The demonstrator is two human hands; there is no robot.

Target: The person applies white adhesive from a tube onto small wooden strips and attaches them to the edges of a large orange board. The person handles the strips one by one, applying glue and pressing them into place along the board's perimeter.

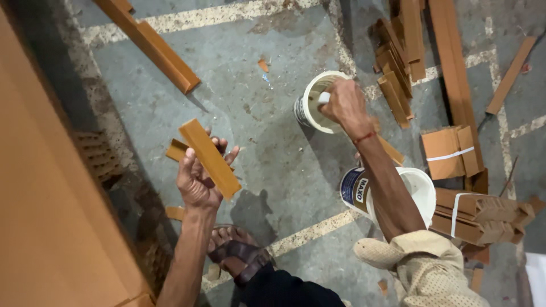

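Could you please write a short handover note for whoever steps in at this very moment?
Left hand: grip shut on a flat rectangular orange-brown wooden strip, with a second piece behind it.
Right hand: holds a white handle, dipped into the small white round tub on the grey concrete floor.
A larger white bucket stands nearby, beside bundled strips.
Nothing visibly applied to the held strip yet.

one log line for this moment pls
left hand: holds flat brown wood pieces | right hand: reaching into small white tub | second white tub: under right forearm | floor: wood strips scattered
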